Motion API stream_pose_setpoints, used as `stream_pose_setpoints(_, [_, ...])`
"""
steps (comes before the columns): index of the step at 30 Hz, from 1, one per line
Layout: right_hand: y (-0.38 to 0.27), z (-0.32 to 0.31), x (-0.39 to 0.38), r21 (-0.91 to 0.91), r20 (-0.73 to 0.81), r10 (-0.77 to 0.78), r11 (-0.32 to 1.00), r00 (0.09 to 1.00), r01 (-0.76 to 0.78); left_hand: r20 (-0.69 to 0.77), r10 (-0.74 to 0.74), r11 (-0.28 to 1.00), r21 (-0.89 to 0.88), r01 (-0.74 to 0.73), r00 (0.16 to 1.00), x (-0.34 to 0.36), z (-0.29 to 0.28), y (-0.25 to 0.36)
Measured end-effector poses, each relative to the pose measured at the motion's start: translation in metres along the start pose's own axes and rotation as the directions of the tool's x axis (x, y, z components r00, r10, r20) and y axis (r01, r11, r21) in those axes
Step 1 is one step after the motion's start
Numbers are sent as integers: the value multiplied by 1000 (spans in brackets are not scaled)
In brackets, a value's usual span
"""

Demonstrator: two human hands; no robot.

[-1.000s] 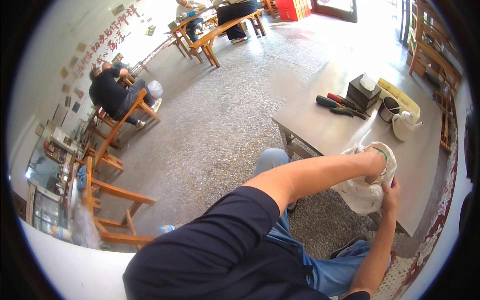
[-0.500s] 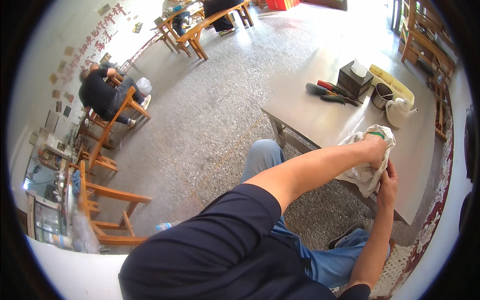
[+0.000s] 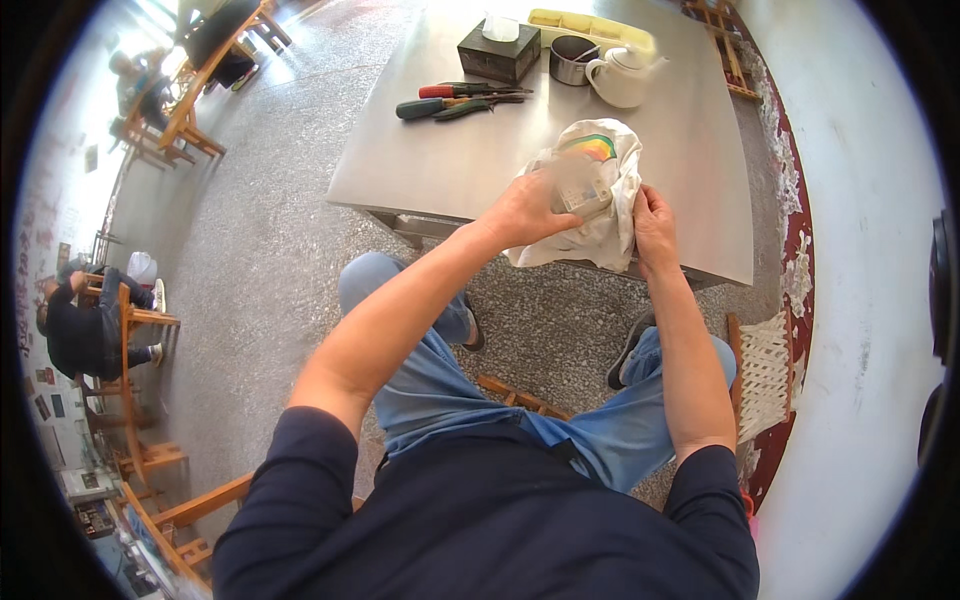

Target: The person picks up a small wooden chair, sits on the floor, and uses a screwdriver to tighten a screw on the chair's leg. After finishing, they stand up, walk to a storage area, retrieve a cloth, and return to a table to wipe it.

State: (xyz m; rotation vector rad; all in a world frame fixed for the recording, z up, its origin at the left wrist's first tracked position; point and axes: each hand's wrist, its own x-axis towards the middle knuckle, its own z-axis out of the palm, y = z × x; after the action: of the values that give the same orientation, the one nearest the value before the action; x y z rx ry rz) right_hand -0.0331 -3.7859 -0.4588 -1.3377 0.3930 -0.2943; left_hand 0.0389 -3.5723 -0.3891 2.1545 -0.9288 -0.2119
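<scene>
My left hand (image 3: 530,210) is closed on a see-through package with a printed label (image 3: 582,190), partly blurred, over the bag's front. A white cloth bag (image 3: 605,240) with a coloured arc printed on it rests crumpled at the near edge of the metal table (image 3: 690,180). With fingers and thumb pinched, my right hand (image 3: 655,228) grips the bag's right edge. Beyond the bag lie hand tools with red and dark handles, among them dark-handled pliers (image 3: 463,109). What else the bag contains is hidden.
Along the table's far side stand a dark tissue box (image 3: 498,58), a metal cup (image 3: 570,68), a white teapot (image 3: 622,85) and a yellow tray (image 3: 560,20). A wooden bench (image 3: 125,340) with a seated person is at left. A wall (image 3: 850,250) rises at right.
My view has swung to the right. My left hand, earlier reaching into the bag, is now out of it with the see-through package. My right hand still grips the bag.
</scene>
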Motion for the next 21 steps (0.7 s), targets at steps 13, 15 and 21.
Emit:
stream_pose_setpoints(13, [-7,24,13,-412,-13,-101,907,995,86,95,98,994,32,-102,991,17,-9,9])
stream_pose_setpoints(15, [-8,25,22,-480,-15,-92,874,996,74,90,142,984,97,-151,986,18,-10,12])
stream_pose_setpoints(21, [-24,31,32,-554,-5,-7,832,1000,3,73,100,987,116,-108,992,19,-4,9])
